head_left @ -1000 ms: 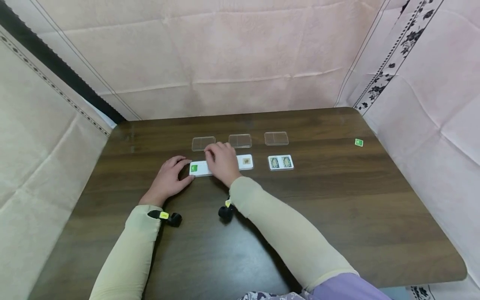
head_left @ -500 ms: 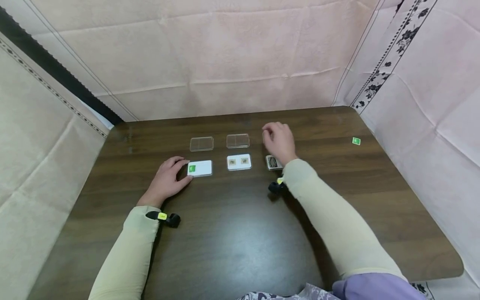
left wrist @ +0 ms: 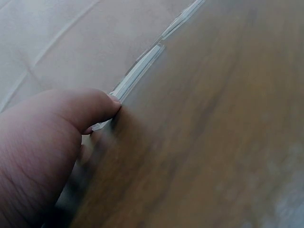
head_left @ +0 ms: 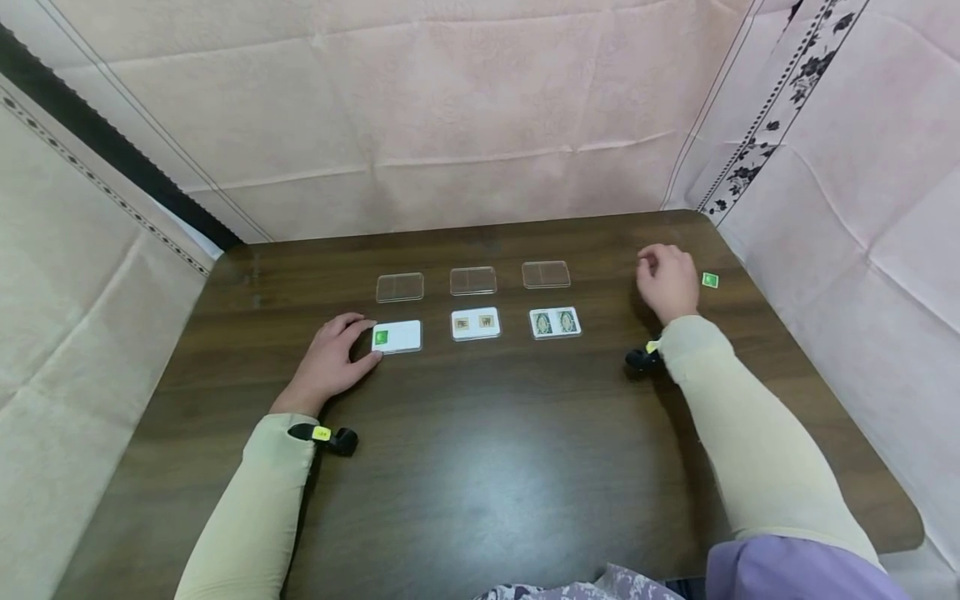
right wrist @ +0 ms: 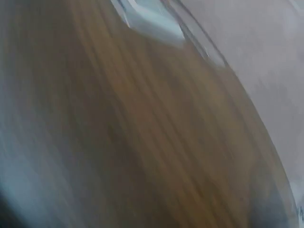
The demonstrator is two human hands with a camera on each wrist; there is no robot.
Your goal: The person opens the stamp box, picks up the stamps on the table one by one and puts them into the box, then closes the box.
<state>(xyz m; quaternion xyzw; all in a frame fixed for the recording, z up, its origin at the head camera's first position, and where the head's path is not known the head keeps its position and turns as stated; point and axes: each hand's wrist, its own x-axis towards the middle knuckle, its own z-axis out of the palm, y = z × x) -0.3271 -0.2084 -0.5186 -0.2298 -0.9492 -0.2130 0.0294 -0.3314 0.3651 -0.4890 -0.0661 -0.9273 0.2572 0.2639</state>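
My left hand [head_left: 330, 362] holds the left end of a flat white case [head_left: 405, 336], its thumb and a finger at the near and far corners. One small green stamp-like square [head_left: 382, 337] lies at the left of that case. In the left wrist view, the thumb [left wrist: 99, 107] presses the case's edge [left wrist: 137, 73]. My right hand [head_left: 670, 279] is over the table's right part with loosely curled fingers and nothing in them. Just right of it lies a loose green stamp-like square [head_left: 710, 280]. The right wrist view is blurred and shows no hand.
A middle white case [head_left: 476, 323] holds two small tan pictures, and a right white case [head_left: 555, 322] two green oval ones. Behind them three clear plastic lids [head_left: 400, 287] lie in a row on the brown wooden table [head_left: 480, 467]. Pale cloth [head_left: 480, 125] hangs behind the table.
My right hand has moved from the left white case, past the middle and right cases, to beside the loose green square. My left hand has stayed at the left case.
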